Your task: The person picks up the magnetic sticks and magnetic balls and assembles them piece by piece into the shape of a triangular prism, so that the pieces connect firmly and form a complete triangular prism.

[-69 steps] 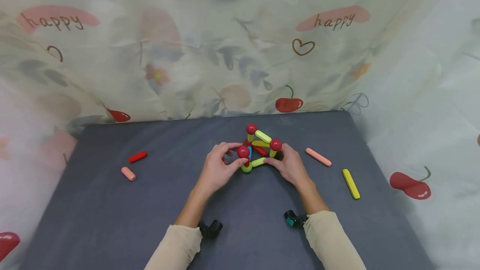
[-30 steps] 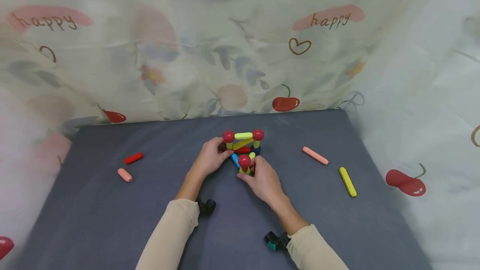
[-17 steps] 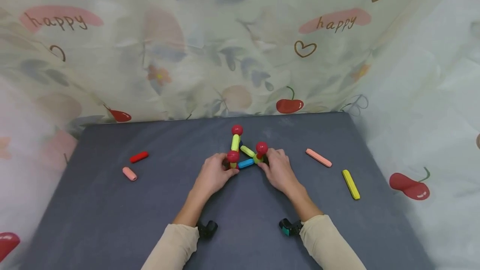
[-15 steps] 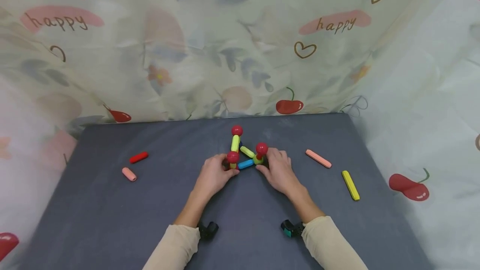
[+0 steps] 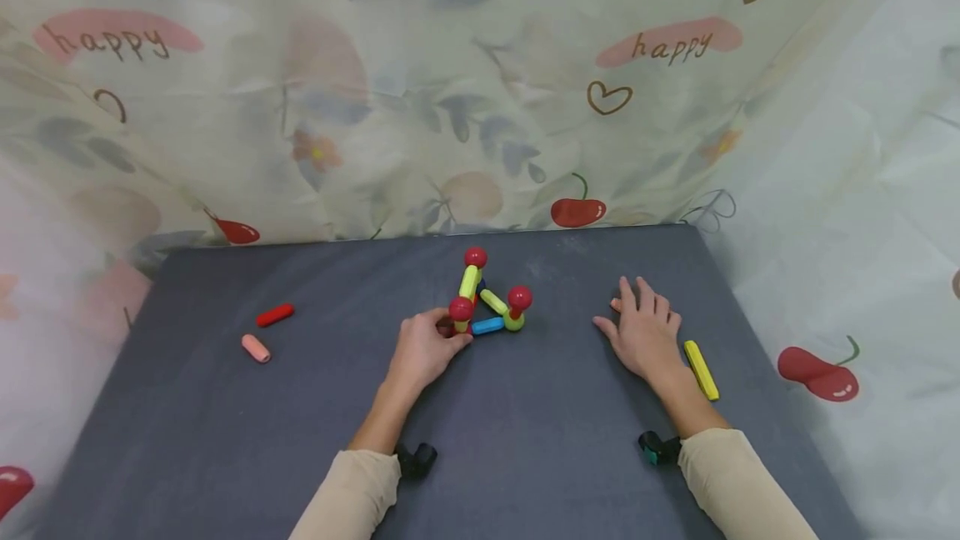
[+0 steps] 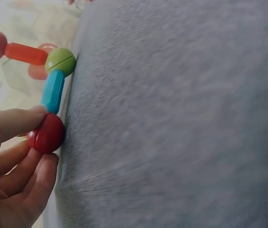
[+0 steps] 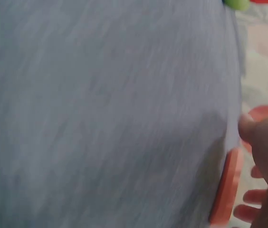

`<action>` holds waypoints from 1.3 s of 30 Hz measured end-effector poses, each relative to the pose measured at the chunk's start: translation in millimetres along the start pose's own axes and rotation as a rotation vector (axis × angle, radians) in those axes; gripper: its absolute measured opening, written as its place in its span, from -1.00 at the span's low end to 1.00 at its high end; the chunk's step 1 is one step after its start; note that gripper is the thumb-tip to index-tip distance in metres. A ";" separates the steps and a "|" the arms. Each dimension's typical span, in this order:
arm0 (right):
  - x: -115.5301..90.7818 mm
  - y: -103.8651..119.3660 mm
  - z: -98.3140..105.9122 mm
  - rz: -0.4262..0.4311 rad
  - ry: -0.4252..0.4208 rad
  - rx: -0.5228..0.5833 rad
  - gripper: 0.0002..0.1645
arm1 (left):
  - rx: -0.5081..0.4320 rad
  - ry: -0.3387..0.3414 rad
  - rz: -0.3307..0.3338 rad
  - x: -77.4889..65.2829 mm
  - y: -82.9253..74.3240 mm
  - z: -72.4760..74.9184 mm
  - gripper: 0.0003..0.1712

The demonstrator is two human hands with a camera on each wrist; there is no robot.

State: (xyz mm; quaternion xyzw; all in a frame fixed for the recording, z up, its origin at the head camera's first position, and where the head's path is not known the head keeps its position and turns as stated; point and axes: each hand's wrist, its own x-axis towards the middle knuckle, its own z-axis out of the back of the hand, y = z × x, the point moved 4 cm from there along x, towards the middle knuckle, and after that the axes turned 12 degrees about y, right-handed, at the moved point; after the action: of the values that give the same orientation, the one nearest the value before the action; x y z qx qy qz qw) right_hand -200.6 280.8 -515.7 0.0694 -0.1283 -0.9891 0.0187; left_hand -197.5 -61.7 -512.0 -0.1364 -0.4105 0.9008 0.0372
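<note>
A small frame of coloured magnetic sticks and balls stands near the back middle of the table. Three red balls top it; a blue stick and a green ball form part of its base. My left hand holds the near left corner, thumb and fingers around the lower red ball in the left wrist view. To the right, my right hand is spread over a pink stick, with nothing in its grasp. In the head view this hand covers most of that stick.
A yellow stick lies beside my right wrist. On the left lie a red stick and a short pink stick. Printed cloth hangs behind the dark table.
The frame of sticks was turned between both hands, bringing the green corner to the right. My right hand then let go and moved right over the pink stick; my left stays at the frame.
</note>
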 end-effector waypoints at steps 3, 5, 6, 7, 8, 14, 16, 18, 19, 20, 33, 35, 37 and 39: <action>-3.3 -11.0 3.9 -0.010 -0.065 -0.021 -0.38 | -0.024 -0.015 0.006 -1.4 -0.1 -2.0 -0.50; -4.4 -14.2 4.8 0.005 -0.113 -0.046 -0.56 | -0.033 -0.019 0.011 -1.6 -0.5 -3.7 -0.49; -4.5 -14.5 5.4 0.021 -0.141 -0.057 -0.63 | -0.040 -0.020 0.017 -1.6 -0.9 -4.3 -0.49; -4.5 -13.4 6.4 0.038 -0.165 -0.060 -0.68 | -0.041 -0.019 0.021 -1.2 -1.0 -5.1 -0.49; -4.2 -11.3 7.8 0.058 -0.186 -0.052 -0.71 | -0.042 -0.014 0.025 -0.7 -1.1 -5.8 -0.48; 0.2 42.5 39.7 0.224 -0.248 0.139 -0.65 | -0.050 0.003 0.026 0.6 -0.5 -7.3 -0.48; 3.5 69.4 55.0 0.294 -0.269 0.236 -0.63 | -0.055 0.000 0.019 0.9 0.2 -7.5 -0.48; 6.5 95.2 67.1 0.368 -0.277 0.336 -0.60 | -0.056 -0.003 0.020 1.5 1.8 -7.5 -0.48; 7.9 107.6 71.0 0.401 -0.272 0.386 -0.59 | -0.056 -0.007 0.022 1.6 2.7 -7.3 -0.48; 9.5 119.1 72.9 0.431 -0.263 0.426 -0.59 | -0.056 -0.009 0.026 1.7 3.7 -7.1 -0.48; 20.3 162.0 21.6 0.422 -0.006 0.331 -0.66 | -0.060 0.013 0.045 3.1 3.4 -2.8 -0.48; 18.7 163.9 19.2 0.456 -0.048 0.226 -0.70 | -0.064 0.010 0.053 2.6 3.2 -0.6 -0.47; 16.7 166.4 18.8 0.499 -0.105 0.133 -0.70 | -0.065 0.003 0.060 2.2 3.0 0.9 -0.47; 14.2 169.0 19.7 0.527 -0.151 0.065 -0.71 | -0.064 0.004 0.064 2.0 2.6 1.0 -0.47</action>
State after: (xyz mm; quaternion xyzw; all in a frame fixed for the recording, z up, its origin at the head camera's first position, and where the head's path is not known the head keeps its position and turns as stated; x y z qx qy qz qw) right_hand -214.2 121.6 -455.4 -0.0399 -0.1747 -0.9479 0.2635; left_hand -199.6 -63.8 -513.8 -0.1522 -0.4345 0.8877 0.0050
